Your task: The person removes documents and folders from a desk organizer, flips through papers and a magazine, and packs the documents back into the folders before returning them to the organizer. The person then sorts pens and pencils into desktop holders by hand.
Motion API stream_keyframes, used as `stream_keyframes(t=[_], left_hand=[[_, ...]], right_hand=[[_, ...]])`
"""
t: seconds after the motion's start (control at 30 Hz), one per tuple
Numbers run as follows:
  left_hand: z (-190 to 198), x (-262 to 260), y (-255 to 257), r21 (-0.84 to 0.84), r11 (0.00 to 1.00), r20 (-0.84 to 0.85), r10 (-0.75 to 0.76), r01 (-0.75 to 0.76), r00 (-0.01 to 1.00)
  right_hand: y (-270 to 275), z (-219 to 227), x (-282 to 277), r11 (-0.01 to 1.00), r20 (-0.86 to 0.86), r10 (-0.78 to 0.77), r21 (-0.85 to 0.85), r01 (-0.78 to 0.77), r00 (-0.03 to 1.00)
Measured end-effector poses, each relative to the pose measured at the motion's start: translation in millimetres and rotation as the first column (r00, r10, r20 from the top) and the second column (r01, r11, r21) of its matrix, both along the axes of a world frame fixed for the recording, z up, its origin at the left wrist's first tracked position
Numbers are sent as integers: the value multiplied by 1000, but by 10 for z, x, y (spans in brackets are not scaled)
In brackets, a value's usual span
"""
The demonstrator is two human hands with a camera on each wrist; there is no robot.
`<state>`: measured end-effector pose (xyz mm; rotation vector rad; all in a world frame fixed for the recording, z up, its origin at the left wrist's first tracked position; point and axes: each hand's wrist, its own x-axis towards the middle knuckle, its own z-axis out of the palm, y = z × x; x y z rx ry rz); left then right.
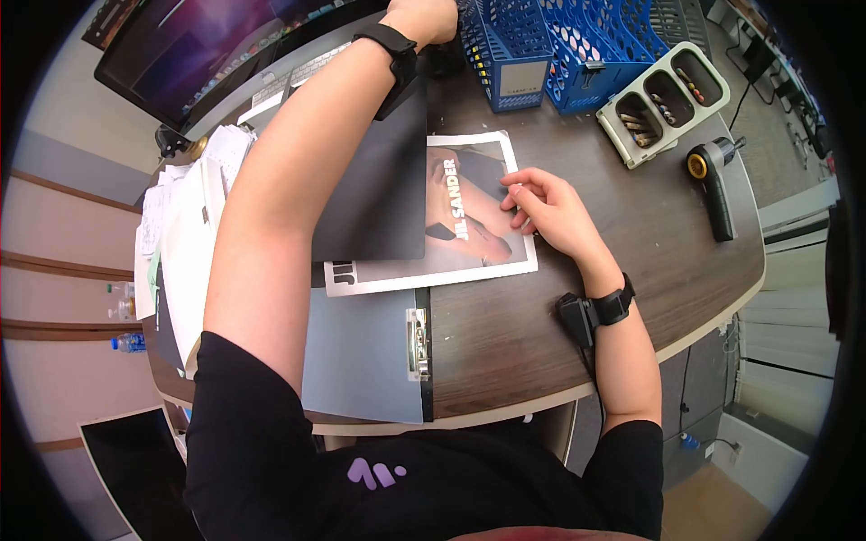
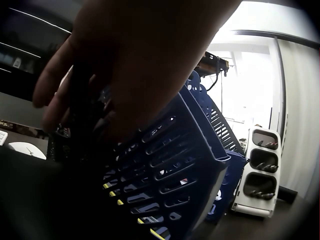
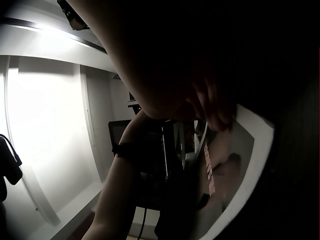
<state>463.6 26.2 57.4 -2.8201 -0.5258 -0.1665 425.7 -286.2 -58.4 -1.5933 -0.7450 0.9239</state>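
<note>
My left hand (image 1: 428, 20) reaches to the far edge of the desk, beside a blue perforated file holder (image 1: 510, 63). In the left wrist view its fingers (image 2: 57, 82) point down around something black in deep shadow; whether they grip it I cannot tell. My right hand (image 1: 552, 216) rests at the right edge of a magazine (image 1: 483, 243) printed "JIL SANDER", its bent fingertips over the page. A black folder (image 1: 383, 194) covers the magazine's left part, under my left forearm. Nearer me lies a grey clipboard (image 1: 361, 361) with a metal clip (image 1: 416, 344).
A second blue holder (image 1: 586, 68) stands at the back, beside a pale three-compartment tray (image 1: 667, 104) with small items. A black handheld device (image 1: 715, 194) lies at the right edge. On the left are stacked papers (image 1: 203, 194) and a monitor (image 1: 207, 54).
</note>
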Motion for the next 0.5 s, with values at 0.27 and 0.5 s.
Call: stream_keyframes(t=[0.27,0.5], left_hand=[[170,-241,-28,-61,998,-138,-18,9,990],[364,-568,-167,-568,823,-111,-101,20,989]], right_hand=[[3,-9,1,1000,10,15,-2,-15,1000],[0,4,2,1000,29,20,-2,-20,999]])
